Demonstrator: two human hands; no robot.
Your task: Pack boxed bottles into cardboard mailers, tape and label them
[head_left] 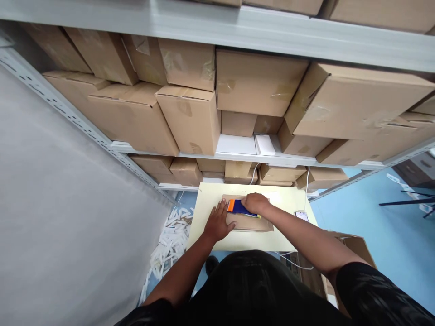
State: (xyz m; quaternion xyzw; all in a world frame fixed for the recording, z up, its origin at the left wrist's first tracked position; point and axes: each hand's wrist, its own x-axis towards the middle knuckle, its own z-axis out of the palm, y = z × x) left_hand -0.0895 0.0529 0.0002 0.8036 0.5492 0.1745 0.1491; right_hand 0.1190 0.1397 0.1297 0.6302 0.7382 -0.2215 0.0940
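Note:
A small brown cardboard box lies flat on the pale yellow table. My left hand rests on the box's left end, fingers stretched out and thumb apart. On top of the box is a flat dark blue thing with an orange end and a bit of yellow-green at its lower right; its exact kind cannot be made out. My right hand is closed on the right part of this blue thing, hiding some of it.
The table stands against a metal shelf rack packed with cardboard boxes. A phone-like device with a white cable lies at the table's right. White scraps litter the floor at left. An open carton stands at right.

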